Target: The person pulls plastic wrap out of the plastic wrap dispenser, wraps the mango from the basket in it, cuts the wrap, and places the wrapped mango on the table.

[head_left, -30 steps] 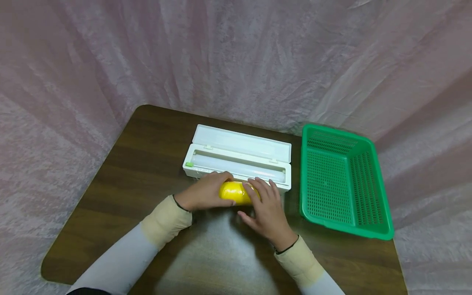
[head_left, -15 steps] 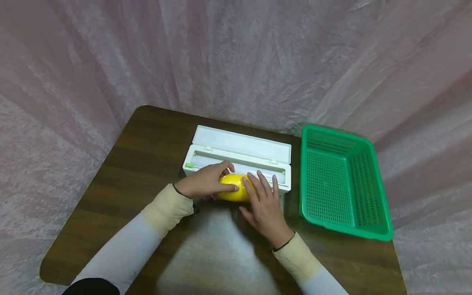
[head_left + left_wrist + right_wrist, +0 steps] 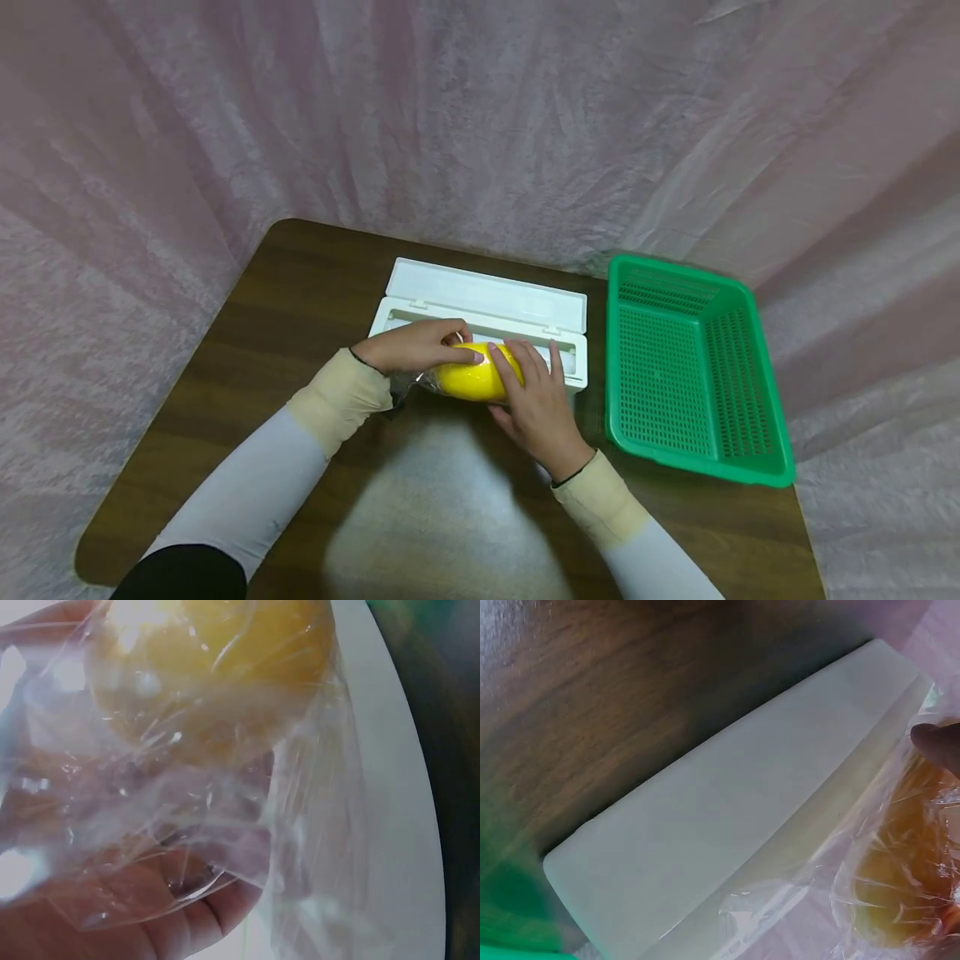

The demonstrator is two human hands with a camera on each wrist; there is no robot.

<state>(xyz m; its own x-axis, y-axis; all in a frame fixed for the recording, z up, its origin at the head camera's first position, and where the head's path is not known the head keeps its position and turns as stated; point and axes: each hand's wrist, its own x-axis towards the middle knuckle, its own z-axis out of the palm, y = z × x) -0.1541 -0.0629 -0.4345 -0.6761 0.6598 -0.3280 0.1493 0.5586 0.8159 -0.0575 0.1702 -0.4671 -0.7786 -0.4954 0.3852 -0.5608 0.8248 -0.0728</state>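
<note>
A smooth yellow oval thing (image 3: 472, 381), its kind not clear, is wrapped in clear cling film (image 3: 150, 795) in front of and over the near edge of the white film dispenser (image 3: 487, 292). My left hand (image 3: 412, 346) holds its left end, thumb along the top. Loose, crumpled film (image 3: 425, 381) hangs from that end, and in the left wrist view it spreads over the palm. My right hand (image 3: 538, 404) grips the right end with curled fingers on top; its thumb is partly hidden below. The dispenser's lid stands open, and the film roll (image 3: 567, 361) is mostly covered by my hands.
A green plastic basket (image 3: 613, 375) with perforated walls stands on the right of the brown wooden table (image 3: 247, 333). Pinkish curtains (image 3: 480, 125) hang behind the table and at its sides.
Both hands have shifted the yellow thing away from me and slightly left, over the dispenser's near edge. Its left end now tilts toward me, showing loose film. My right fingers have curled further over it.
</note>
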